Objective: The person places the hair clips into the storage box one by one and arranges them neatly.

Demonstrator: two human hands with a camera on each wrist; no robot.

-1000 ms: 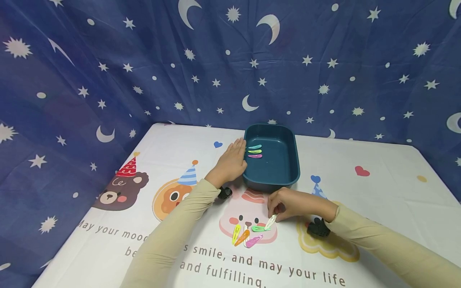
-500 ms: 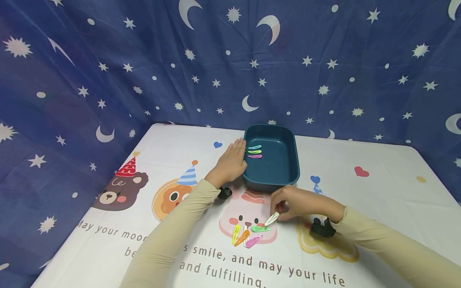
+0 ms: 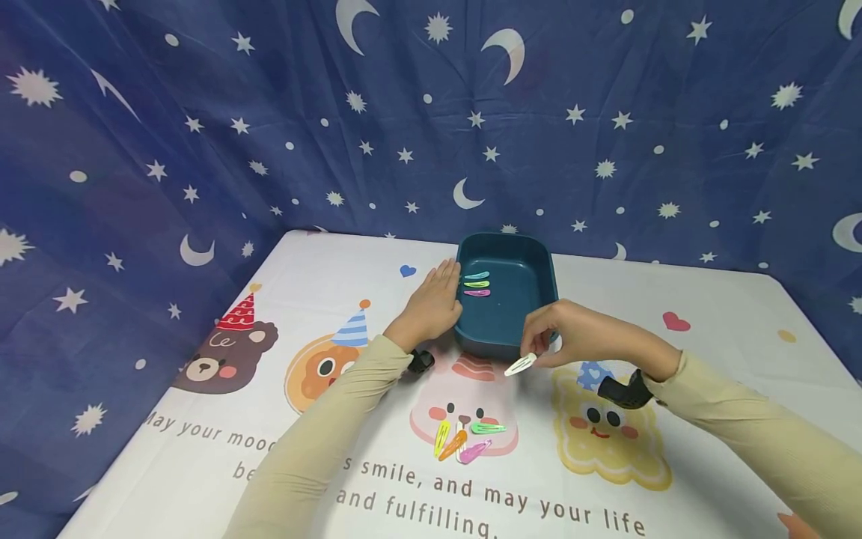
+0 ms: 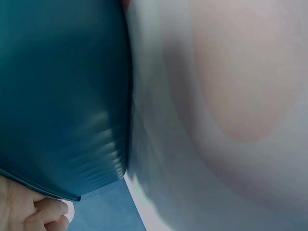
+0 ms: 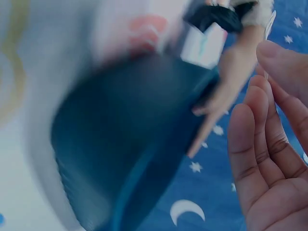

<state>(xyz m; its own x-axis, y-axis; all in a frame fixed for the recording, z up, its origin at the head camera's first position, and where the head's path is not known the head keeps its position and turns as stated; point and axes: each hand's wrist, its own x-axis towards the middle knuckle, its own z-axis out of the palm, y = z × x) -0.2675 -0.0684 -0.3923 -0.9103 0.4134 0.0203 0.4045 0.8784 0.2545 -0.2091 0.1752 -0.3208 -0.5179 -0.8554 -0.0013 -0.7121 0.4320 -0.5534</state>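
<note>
My left hand rests with nearly straight fingers against the left side of the teal box; in the left wrist view its fingers touch the box rim. Between thumb and fingers, my right hand pinches a white hair clip just in front of the box's near right corner, above the table. Inside the box, at its left, lie a blue clip, a yellow clip and a pink clip, roughly parallel.
On the table nearer me lie a yellow clip, an orange clip, a green clip, a purple clip and a partly covered white one. A blue patterned curtain hangs behind the table.
My right hand has lifted the white clip off the spot by the green clip and carried it away from me and rightward, toward the box. My left hand has stayed in place.
</note>
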